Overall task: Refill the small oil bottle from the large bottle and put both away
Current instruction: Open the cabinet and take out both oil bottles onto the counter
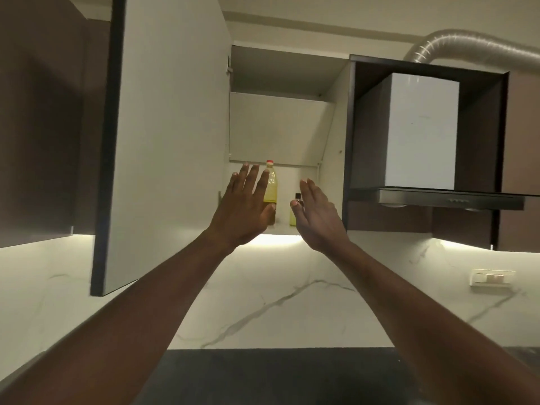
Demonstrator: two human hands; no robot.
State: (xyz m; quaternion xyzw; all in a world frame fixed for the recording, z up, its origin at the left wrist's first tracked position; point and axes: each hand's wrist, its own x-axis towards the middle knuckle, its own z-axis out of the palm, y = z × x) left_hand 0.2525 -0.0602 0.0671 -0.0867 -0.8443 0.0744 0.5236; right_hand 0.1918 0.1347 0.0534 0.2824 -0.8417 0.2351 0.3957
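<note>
A large bottle (271, 185) of yellow oil with a red cap stands upright on the bottom shelf of an open wall cabinet (280, 127). To its right stands a small oil bottle (294, 214) with a dark cap, partly hidden by my right thumb. My left hand (245, 209) is raised in front of the large bottle, fingers spread, covering its lower part. My right hand (317, 214) is held up just right of the small bottle, fingers straight and apart. Neither hand grips a bottle.
The cabinet door (163, 135) is swung open to the left. A chimney hood (438, 197) with a silver duct (467, 48) hangs to the right. Below are a marble backsplash (292, 296), a wall switch (492, 277) and a dark counter (277, 375).
</note>
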